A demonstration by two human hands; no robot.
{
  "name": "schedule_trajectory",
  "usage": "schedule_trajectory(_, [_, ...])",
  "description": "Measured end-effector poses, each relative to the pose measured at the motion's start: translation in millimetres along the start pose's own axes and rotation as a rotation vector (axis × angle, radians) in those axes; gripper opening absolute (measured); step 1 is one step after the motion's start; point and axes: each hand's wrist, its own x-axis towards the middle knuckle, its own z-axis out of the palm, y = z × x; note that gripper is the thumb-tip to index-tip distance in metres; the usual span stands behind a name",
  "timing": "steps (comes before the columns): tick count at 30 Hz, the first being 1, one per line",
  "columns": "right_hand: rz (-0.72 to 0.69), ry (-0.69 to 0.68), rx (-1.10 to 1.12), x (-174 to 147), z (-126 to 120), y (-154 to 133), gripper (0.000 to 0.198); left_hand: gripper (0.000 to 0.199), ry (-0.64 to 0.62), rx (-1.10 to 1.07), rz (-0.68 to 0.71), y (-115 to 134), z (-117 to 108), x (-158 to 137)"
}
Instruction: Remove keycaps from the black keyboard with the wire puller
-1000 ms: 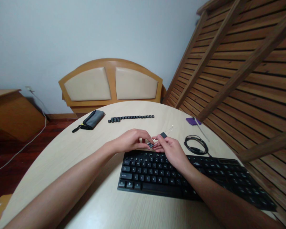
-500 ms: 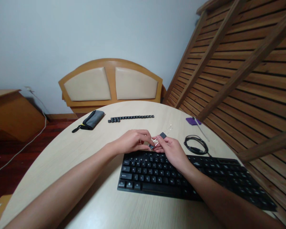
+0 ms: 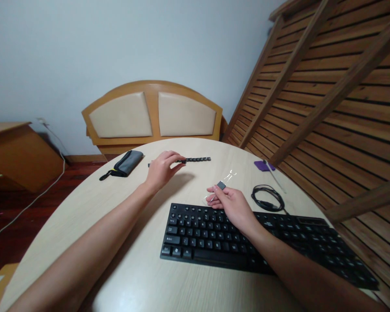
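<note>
My left hand (image 3: 164, 170) is over the far middle of the table, its thumb and fingertips pinching a small black keycap (image 3: 183, 161). Just behind it runs a row of black keycaps (image 3: 198, 159), partly hidden by the hand. My right hand (image 3: 230, 199) is closed around a wire keycap puller (image 3: 221, 185) with a dark grey handle; wire loops stick out at both ends. Below the right hand lies a black keyboard (image 3: 211, 255), with its upper left part in plain sight and its right part partly under my forearm.
A grey and black zip pouch (image 3: 130, 164) lies at the left. To the right are a coiled black cable (image 3: 267, 197), a purple cloth-like piece (image 3: 263, 165) and a thin pale stick (image 3: 275, 177). A wooden headboard (image 3: 152, 112) stands behind the round table (image 3: 84, 208).
My left hand has moved away from the puller, up and left toward the keycap row, taking the keycap with it. My right hand stays nearly in place, still holding the puller.
</note>
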Motion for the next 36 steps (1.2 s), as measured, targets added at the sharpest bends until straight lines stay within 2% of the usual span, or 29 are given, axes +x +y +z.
schedule_trajectory(2, [0.003, -0.006, -0.001, -0.3, 0.2, 0.1, 0.045, 0.02, 0.003, 0.121, -0.105, -22.7, 10.5, -7.1])
schedule_trajectory(4, [0.012, -0.006, 0.001, -0.6, 0.3, 0.1, 0.044, 0.019, -0.068, 0.21, -0.18, -40.2, 19.1, -13.8])
schedule_trajectory(8, [0.016, -0.007, 0.003, -0.9, 0.6, 0.1, 0.044, 0.018, -0.072, 0.278, -0.25, -57.6, 27.4, -19.1])
schedule_trajectory(20, [-0.014, -0.026, -0.033, -1.5, 1.0, 0.1, 0.046, 0.016, -0.055, 0.384, -0.357, -65.4, 32.8, -20.5])
schedule_trajectory(36, [0.059, -0.024, 0.015, -3.8, 3.0, -6.2, 0.037, 0.019, -0.075, 0.389, -0.352, -71.0, 35.5, -21.7])
